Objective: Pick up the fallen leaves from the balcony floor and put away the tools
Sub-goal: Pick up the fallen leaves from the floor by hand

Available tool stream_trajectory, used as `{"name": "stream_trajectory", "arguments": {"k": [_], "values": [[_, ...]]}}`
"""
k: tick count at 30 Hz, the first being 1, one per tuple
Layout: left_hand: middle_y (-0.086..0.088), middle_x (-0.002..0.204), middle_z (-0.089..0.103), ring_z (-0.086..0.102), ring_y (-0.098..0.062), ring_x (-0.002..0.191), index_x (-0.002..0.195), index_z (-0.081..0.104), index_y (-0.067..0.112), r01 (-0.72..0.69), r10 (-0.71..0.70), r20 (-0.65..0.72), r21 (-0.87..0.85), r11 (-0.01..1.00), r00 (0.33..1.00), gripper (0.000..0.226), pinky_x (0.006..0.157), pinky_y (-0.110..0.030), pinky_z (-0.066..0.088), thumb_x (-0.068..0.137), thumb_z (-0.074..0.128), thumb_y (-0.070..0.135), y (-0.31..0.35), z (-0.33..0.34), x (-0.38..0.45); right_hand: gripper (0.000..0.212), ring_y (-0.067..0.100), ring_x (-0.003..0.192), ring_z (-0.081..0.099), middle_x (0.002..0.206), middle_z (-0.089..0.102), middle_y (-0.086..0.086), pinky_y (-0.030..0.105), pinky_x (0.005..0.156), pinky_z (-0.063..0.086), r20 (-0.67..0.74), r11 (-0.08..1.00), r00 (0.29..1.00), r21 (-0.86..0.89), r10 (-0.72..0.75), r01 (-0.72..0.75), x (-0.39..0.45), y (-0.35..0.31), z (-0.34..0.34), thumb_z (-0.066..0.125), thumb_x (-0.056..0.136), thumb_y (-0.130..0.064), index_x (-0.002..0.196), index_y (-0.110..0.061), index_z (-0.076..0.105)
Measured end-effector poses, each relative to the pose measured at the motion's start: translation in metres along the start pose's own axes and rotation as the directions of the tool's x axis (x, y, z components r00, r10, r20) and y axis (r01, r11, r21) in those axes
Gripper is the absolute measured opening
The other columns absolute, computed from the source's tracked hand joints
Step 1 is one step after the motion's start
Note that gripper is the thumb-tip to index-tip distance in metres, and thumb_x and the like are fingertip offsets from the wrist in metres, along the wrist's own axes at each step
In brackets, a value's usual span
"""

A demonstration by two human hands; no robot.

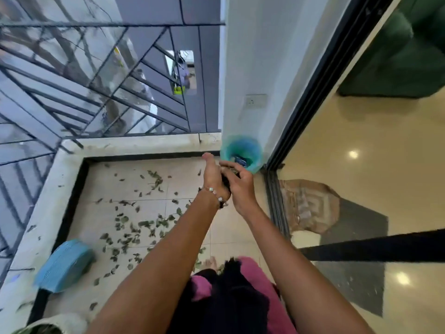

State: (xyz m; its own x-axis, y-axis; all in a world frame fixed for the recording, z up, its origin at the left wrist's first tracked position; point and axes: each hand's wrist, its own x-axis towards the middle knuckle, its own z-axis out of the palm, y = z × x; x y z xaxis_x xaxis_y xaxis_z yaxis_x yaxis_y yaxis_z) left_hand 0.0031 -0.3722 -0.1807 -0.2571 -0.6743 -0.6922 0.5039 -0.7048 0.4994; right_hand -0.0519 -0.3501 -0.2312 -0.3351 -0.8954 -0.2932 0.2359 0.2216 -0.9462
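I count one teal bin at centre frame, tucked in the corner against the white wall, one blue brush-like block at lower left, and several dozen green leaves scattered over the balcony floor, too many to number. My left hand and right hand are cupped together just in front of the bin's rim, fingers curled partway around one dark clump of leaves pressed between the palms. A beaded bracelet sits on the left wrist. The railing and low ledge close off the upper left; the sliding door track bounds the right, with bare tile between it and the leaves.
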Motion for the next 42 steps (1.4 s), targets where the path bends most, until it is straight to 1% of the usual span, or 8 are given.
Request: {"name": "stream_trajectory", "arguments": {"k": [15,25,28,30,34,36,38,42], "values": [[-0.023,0.134,0.055,0.053,-0.034,0.125,0.136,0.05,0.002,0.082,-0.095,-0.157,-0.085,0.993,0.983,0.084,0.102,-0.039,0.045,0.094,0.024,0.069,0.029,0.07,0.268,0.017,0.014,0.08,0.065,0.085,0.069,0.007,0.026,0.073,0.054,-0.207,0.927,0.936,0.309,0.284,-0.213,0.256,0.026,-0.043,0.062,0.078,0.016,0.091,0.006,0.067],[-0.024,0.125,0.061,0.059,-0.032,0.116,0.12,0.059,-0.007,0.185,-0.184,-0.315,-0.026,0.982,0.931,0.068,0.095,-0.037,0.05,0.103,0.027,0.051,-0.028,0.029,0.524,0.019,0.027,0.092,0.065,0.098,0.067,0.017,0.035,0.081,0.055,-0.228,0.843,0.858,0.415,0.46,-0.342,0.455,0.188,-0.08,0.065,0.079,0.011,0.087,-0.005,0.069],[-0.02,0.113,0.066,0.063,-0.029,0.103,0.102,0.063,0.004,0.227,-0.225,-0.3,-0.026,0.973,0.927,0.062,0.082,-0.034,0.051,0.101,0.028,0.054,-0.053,0.01,0.591,0.015,0.027,0.093,0.064,0.095,0.068,0.011,0.035,0.079,0.055,-0.294,0.829,0.814,0.432,0.501,-0.355,0.5,0.252,-0.092,0.067,0.082,0.005,0.086,-0.009,0.069],[-0.017,0.121,0.063,0.061,-0.028,0.107,0.121,0.059,0.005,0.264,-0.247,-0.311,0.011,0.965,0.918,0.07,0.08,-0.032,0.05,0.099,0.024,0.061,-0.065,-0.004,0.624,0.012,0.031,0.1,0.064,0.098,0.069,0.009,0.039,0.08,0.053,-0.339,0.812,0.762,0.426,0.552,-0.399,0.524,0.289,-0.102,0.069,0.085,-0.008,0.096,-0.011,0.068],[-0.012,0.151,0.038,0.039,-0.028,0.138,0.147,0.038,0.01,0.289,-0.263,-0.385,0.009,0.957,0.885,0.069,0.111,-0.037,0.033,0.099,0.025,0.059,-0.079,-0.031,0.658,0.04,0.03,0.109,0.055,0.108,0.058,0.0,0.045,0.085,0.047,-0.305,0.707,0.648,0.438,0.698,-0.555,0.548,0.323,-0.124,0.063,0.09,-0.038,0.125,-0.019,0.055],[-0.011,0.113,0.071,0.066,-0.028,0.104,0.124,0.06,0.01,0.287,-0.245,-0.44,0.03,0.957,0.864,0.059,0.089,-0.03,0.052,0.1,0.03,0.056,-0.077,-0.038,0.658,0.051,0.029,0.115,0.05,0.119,0.052,0.004,0.045,0.098,0.041,-0.335,0.681,0.595,0.423,0.731,-0.598,0.548,0.326,-0.133,0.06,0.092,-0.042,0.134,-0.016,0.049],[0.002,0.048,0.052,0.056,-0.008,0.053,0.085,0.057,0.016,0.302,-0.26,-0.447,0.022,0.953,0.856,0.05,0.052,-0.02,0.047,0.1,0.031,0.056,-0.07,-0.036,0.643,0.054,0.025,0.11,0.054,0.128,0.053,0.011,0.037,0.1,0.042,-0.349,0.673,0.576,0.414,0.739,-0.613,0.539,0.32,-0.134,0.06,0.093,-0.038,0.136,-0.008,0.047],[-0.01,0.136,0.053,0.05,-0.022,0.129,0.146,0.035,0.007,0.297,-0.23,-0.432,0.093,0.95,0.872,0.058,0.107,-0.041,0.042,0.103,0.036,0.045,-0.047,-0.017,0.592,0.05,0.043,0.133,0.036,0.142,0.035,0.034,0.044,0.111,0.035,-0.304,0.669,0.599,0.41,0.741,-0.62,0.511,0.269,-0.122,0.058,0.096,-0.02,0.133,0.011,0.044]]}}
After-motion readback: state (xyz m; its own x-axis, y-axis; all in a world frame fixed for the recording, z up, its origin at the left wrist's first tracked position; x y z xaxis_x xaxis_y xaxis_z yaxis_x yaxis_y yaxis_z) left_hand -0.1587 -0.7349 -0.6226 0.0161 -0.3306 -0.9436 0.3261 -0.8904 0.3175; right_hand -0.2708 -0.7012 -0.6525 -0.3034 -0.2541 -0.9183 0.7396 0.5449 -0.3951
